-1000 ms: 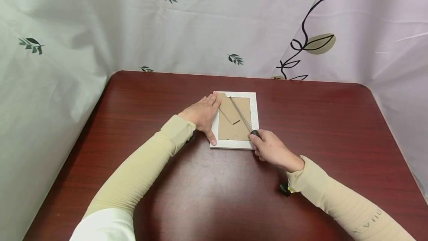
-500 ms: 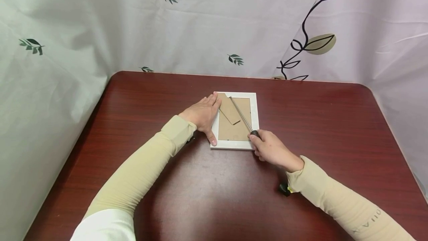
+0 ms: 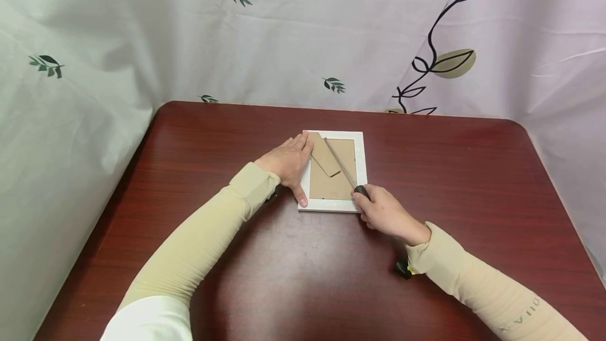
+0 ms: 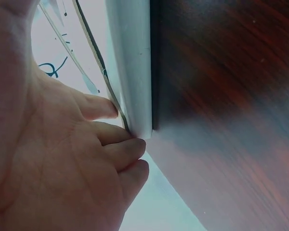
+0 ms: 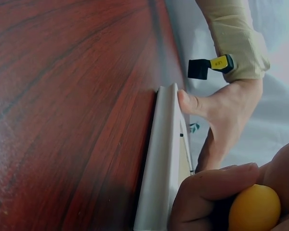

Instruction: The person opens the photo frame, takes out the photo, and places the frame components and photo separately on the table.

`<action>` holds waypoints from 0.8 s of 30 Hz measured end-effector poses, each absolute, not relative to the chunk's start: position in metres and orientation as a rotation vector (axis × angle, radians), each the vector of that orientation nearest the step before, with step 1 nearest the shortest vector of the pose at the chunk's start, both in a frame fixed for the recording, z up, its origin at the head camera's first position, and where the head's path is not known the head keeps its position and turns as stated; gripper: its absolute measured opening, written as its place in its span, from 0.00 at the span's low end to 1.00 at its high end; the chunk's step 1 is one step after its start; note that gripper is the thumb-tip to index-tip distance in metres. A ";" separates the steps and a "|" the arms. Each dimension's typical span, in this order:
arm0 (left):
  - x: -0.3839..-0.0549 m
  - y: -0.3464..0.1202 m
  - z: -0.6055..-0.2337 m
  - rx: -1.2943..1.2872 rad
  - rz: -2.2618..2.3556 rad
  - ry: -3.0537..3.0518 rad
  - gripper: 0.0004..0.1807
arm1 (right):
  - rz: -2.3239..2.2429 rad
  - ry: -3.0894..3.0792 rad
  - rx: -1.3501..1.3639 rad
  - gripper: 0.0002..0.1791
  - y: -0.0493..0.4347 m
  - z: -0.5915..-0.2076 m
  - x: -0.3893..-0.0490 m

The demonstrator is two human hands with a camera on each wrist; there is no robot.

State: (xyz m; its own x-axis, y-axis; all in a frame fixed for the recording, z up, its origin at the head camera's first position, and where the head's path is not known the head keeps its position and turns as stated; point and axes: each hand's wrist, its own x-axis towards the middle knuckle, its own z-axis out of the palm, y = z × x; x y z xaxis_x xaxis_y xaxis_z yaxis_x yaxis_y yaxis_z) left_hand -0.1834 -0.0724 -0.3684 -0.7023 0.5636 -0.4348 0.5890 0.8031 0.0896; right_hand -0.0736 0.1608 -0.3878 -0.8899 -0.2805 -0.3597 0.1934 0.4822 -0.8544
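A white picture frame (image 3: 361, 159) lies back side up on the table, its brown backing board (image 3: 331, 189) showing. My left hand (image 3: 289, 161) rests spread over the frame's left side, thumb at the near left corner and fingers at the far left. Under those fingers lies a brown stand flap (image 3: 322, 159). My right hand (image 3: 385, 211) grips a screwdriver by its black handle (image 3: 361, 190), whose yellow end (image 5: 255, 209) shows in the right wrist view. The metal shaft (image 3: 340, 162) slants across the board, its tip near the frame's far inner edge.
The dark red wooden table (image 3: 450, 172) extends around the frame. Behind it hangs a white curtain (image 3: 284, 36) with leaf prints. A black and yellow wrist device (image 5: 209, 66) sits at the left cuff, and a similar black one (image 3: 403, 268) under the right cuff.
The screwdriver's tip has shifted very slightly to the left. Both hands and the picture frame stay in place.
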 end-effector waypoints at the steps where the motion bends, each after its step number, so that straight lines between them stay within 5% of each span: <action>1: -0.183 -0.072 -0.368 0.864 -0.091 2.544 0.88 | -1.382 2.287 -0.080 0.13 0.161 -0.388 -0.073; 24: -0.231 -0.079 -0.362 1.105 0.184 2.514 0.79 | -1.165 2.774 -0.304 0.07 0.162 -0.382 -0.018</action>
State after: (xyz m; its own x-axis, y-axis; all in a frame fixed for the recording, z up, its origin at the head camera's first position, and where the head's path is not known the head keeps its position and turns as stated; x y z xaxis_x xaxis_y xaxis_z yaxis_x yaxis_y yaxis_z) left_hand -0.2314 -0.0787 -0.3615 -0.6146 0.7316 -0.2951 0.6807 0.6809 0.2702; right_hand -0.0177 0.1623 -0.3817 -0.9729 -0.2290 -0.0307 -0.1384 0.6840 -0.7162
